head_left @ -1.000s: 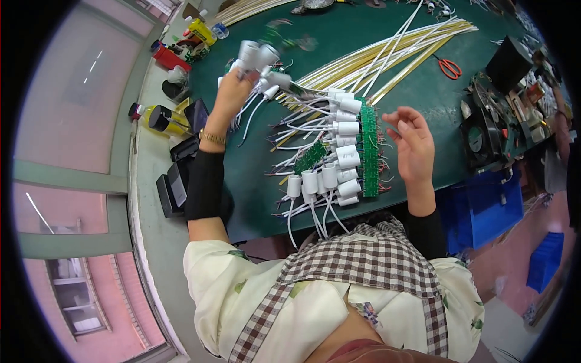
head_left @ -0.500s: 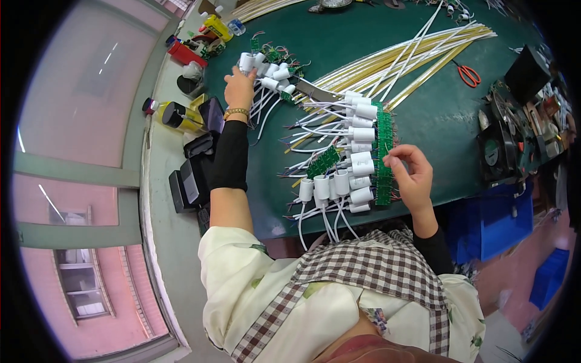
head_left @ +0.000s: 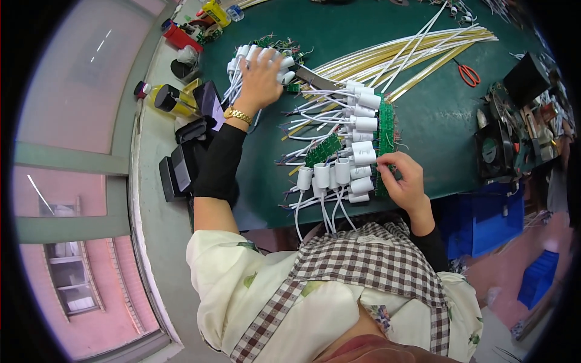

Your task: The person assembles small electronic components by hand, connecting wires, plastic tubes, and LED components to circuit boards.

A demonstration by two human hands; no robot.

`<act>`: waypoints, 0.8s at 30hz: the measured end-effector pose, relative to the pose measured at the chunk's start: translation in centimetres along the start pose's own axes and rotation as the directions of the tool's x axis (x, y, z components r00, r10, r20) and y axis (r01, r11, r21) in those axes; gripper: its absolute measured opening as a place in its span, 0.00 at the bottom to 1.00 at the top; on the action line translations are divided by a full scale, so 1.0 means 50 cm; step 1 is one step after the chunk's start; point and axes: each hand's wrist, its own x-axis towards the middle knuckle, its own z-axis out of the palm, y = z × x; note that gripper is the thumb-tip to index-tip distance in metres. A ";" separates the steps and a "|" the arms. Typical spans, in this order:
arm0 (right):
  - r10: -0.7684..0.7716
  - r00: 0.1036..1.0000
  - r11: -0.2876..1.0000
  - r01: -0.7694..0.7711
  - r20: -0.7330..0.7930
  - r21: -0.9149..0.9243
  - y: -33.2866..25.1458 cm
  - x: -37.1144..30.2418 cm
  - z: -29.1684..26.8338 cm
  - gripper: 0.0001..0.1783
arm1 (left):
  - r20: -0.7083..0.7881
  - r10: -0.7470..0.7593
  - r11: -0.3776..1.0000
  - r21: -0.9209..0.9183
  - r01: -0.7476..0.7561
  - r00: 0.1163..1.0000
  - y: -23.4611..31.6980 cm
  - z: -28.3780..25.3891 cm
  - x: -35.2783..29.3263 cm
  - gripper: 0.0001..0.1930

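My left hand (head_left: pixel 260 78) lies with fingers spread over a cluster of white cylindrical housings with cables (head_left: pixel 243 52) at the far left of the bench. Small green boards and thin wires show behind that cluster. Nearer me, my right hand (head_left: pixel 404 180) is closed in a pinch at the edge of a long green circuit board strip (head_left: pixel 386 130). Whatever its fingertips hold is too small to make out. A row of white housings (head_left: pixel 364 124) lies along the strip's left side, their white cables pointing left. A loose green board panel (head_left: pixel 324 151) rests on those cables.
Long white and yellow strips (head_left: pixel 399 51) lie across the back of the green bench (head_left: pixel 448 130). Red-handled scissors (head_left: pixel 468 75) are to their right. A black fan-like device (head_left: pixel 493 151) stands at the right edge. Bottles (head_left: pixel 175 100) and a phone (head_left: pixel 209 103) line the left side.
My left hand has moved slightly right and flattened across the left cluster, whose housings now sit closer together. My right hand has shifted a little left along the strip, still pinched.
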 end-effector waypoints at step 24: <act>-0.163 0.981 0.987 0.163 0.107 0.009 -0.010 -0.025 0.015 0.08 | -0.101 -0.220 0.974 0.034 0.224 0.970 0.054 0.081 0.057 0.33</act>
